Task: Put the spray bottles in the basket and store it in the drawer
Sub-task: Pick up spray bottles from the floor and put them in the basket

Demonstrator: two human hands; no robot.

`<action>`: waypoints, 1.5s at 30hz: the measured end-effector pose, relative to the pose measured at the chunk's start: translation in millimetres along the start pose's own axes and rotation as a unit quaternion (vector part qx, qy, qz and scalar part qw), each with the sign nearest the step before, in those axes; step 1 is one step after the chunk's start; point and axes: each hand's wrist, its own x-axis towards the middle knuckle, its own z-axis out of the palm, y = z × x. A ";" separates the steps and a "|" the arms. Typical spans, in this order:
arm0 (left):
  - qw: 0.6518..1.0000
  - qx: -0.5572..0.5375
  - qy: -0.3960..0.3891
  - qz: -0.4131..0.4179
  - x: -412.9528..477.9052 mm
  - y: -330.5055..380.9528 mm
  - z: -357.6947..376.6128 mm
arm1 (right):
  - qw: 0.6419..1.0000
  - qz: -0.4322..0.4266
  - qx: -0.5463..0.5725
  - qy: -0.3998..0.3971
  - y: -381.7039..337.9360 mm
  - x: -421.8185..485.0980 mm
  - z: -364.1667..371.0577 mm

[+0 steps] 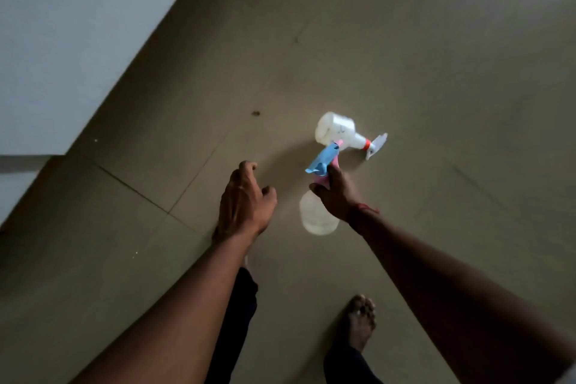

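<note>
We hold one spray bottle (318, 212) in the right hand (335, 196), grip closed at its neck; the left hand (244, 199) is empty, fingers spread. The second bottle (338, 131) lies on the floor (436, 72). No basket or drawer shows, so nearly everything remains.

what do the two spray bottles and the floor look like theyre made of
Held bottle: translucent, frosted-looking plastic, probably; the floor shows dimly through it.
Bottle lying on the floor: milky white plastic with a slight sheen.
Floor: smooth beige tiles, judging by grout lines; material uncertain.
</note>
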 end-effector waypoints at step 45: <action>0.818 -0.276 0.390 -0.320 -255.4 -307.4 -644.0 | 0.928 -0.231 0.031 -0.291 -724.5 -383.2 268.4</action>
